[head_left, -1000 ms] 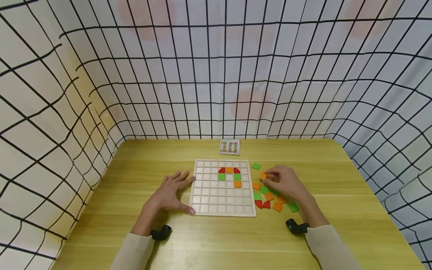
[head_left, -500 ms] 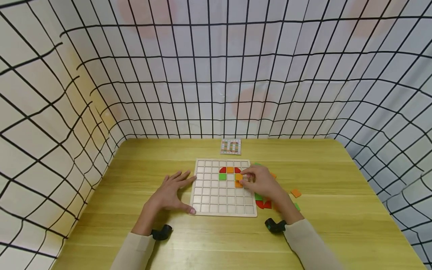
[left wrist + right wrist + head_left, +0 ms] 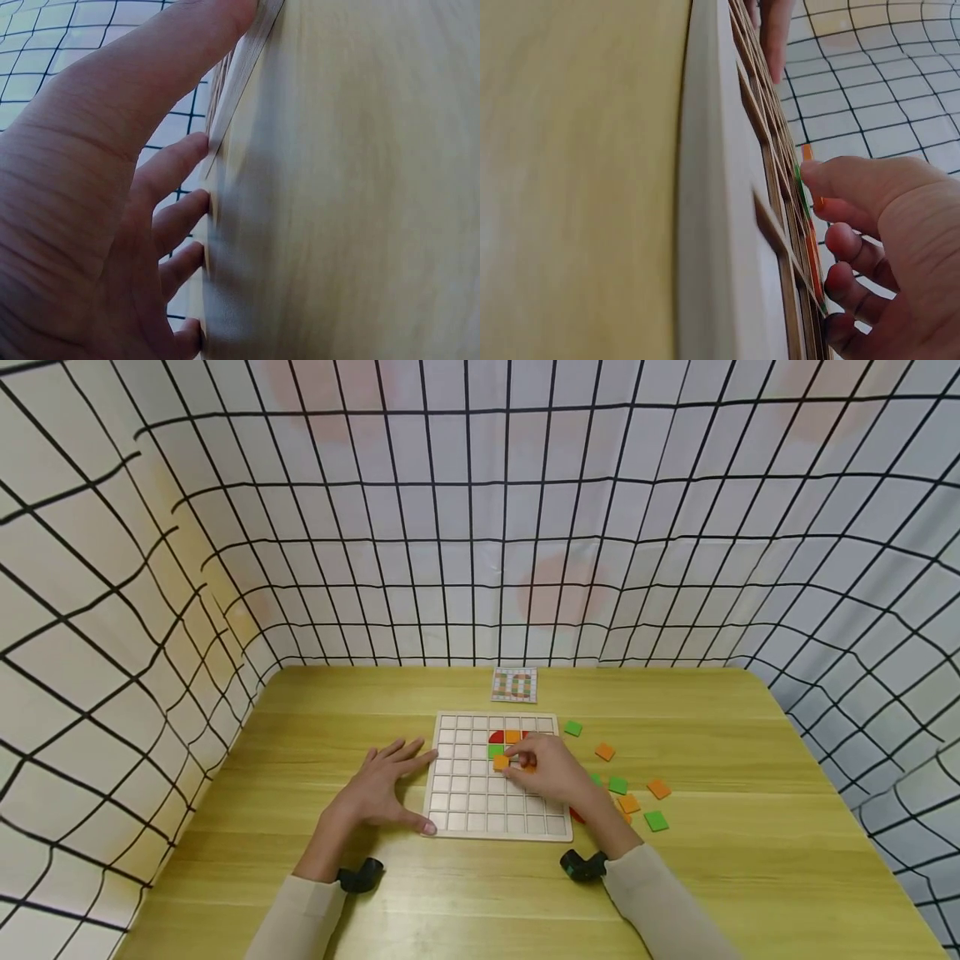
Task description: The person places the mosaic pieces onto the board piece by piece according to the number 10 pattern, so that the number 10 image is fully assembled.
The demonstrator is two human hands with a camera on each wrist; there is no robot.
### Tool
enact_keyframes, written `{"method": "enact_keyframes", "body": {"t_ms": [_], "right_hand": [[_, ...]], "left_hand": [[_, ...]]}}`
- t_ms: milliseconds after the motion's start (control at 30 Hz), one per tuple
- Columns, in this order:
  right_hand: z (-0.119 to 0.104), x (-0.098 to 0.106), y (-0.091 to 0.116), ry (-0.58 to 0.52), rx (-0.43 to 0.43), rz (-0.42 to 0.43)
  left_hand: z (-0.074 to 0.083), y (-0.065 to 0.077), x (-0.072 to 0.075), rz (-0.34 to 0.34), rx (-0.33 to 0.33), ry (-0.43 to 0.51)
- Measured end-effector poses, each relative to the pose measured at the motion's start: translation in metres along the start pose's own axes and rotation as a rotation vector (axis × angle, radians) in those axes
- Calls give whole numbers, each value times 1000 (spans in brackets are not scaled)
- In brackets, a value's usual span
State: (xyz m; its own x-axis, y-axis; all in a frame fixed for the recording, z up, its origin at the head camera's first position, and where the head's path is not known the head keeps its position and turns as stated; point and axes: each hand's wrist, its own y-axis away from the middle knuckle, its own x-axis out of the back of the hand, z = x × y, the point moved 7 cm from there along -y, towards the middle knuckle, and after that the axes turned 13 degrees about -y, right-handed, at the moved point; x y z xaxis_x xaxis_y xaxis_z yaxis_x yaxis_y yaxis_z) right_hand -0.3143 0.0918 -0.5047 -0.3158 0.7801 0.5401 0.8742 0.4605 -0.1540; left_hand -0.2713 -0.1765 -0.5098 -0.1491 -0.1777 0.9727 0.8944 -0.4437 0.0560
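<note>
My right hand [image 3: 551, 770] pinches an orange square tile [image 3: 501, 763] between thumb and fingertips, over the wooden grid board [image 3: 457, 793]. The tile is just below a green tile [image 3: 496, 750] set in the board; a red quarter-round tile [image 3: 497, 737] and another orange tile [image 3: 513, 737] sit in the row above. My right hand partly hides the tiles at the board's right. Spread wide, my left hand [image 3: 382, 789] touches the board's left edge with thumb and index finger. In the left wrist view the thumb [image 3: 202, 30] lies at the board's edge.
Loose green and orange tiles [image 3: 628, 803] are scattered on the table [image 3: 300, 727] right of the board, some hidden by my right forearm. A small pattern card [image 3: 514, 685] lies behind the board. A black wire grid [image 3: 480, 527] stands around the table's back and sides.
From the loose tiles, my right hand has moved left over the board, carrying the orange tile past the right-hand column to beneath the left green tile. My left hand has stayed in place.
</note>
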Motion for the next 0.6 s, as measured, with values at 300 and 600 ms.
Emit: {"method": "enact_keyframes", "body": {"t_ms": [300, 600], "right_hand": [[-1, -6, -2, 61, -14, -8], [1, -6, 0, 29, -14, -30]], "left_hand": [[1, 0, 2, 3, 5, 2], [0, -1, 0, 4, 3, 1]]}}
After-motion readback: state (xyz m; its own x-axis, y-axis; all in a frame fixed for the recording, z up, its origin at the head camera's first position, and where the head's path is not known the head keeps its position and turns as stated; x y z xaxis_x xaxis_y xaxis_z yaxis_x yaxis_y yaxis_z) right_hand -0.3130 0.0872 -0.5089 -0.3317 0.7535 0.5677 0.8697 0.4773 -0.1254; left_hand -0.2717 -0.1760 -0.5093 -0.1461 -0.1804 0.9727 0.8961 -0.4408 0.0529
